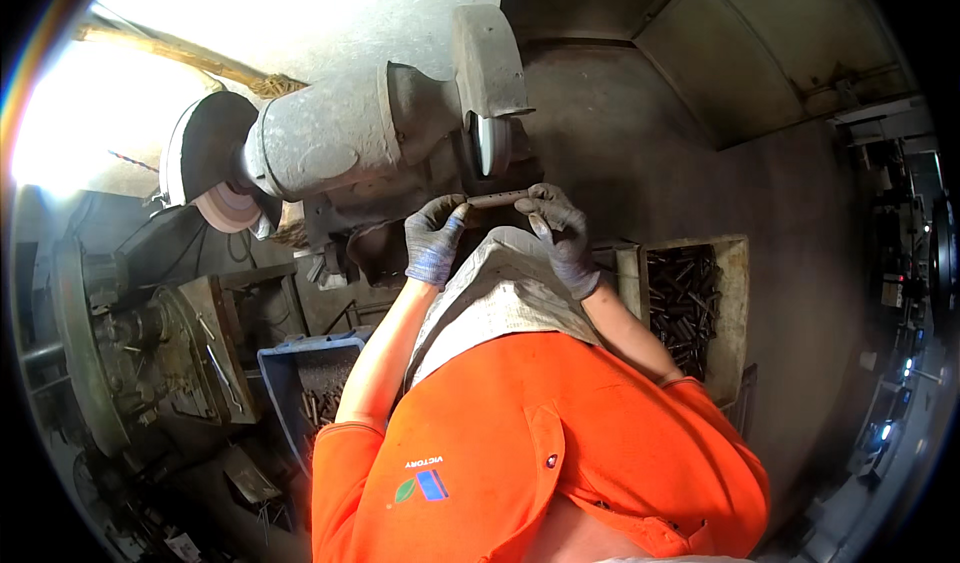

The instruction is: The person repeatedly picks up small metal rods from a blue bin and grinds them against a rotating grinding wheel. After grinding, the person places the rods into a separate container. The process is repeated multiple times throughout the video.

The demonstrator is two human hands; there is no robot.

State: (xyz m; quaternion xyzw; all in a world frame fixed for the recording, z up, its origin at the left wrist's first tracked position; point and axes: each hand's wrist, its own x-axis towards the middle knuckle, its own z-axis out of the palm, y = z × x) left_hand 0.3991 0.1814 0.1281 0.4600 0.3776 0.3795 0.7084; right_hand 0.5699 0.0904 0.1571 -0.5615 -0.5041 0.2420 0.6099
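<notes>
Between my two gloved hands I hold a short metal rod (497,200) level, one end in each hand. My left hand (436,235) pinches its left end between thumb and fingers. At the right end, the fingers of my right hand (560,231) close on it. Small dark marks or holes run along the rod's side. Just beyond it stands the right grinding wheel (491,146) of a bench grinder (325,135), partly covered by its metal guard (489,58). From this angle I cannot tell whether the rod touches the wheel.
The grinder's left wheel (228,208) sits under a guard. A blue bin (275,378) with small metal parts is at my left; a pale box (735,298) full of dark metal rods is at my right. Another machine (130,338) stands far left. A pale apron (500,293) covers my lap.
</notes>
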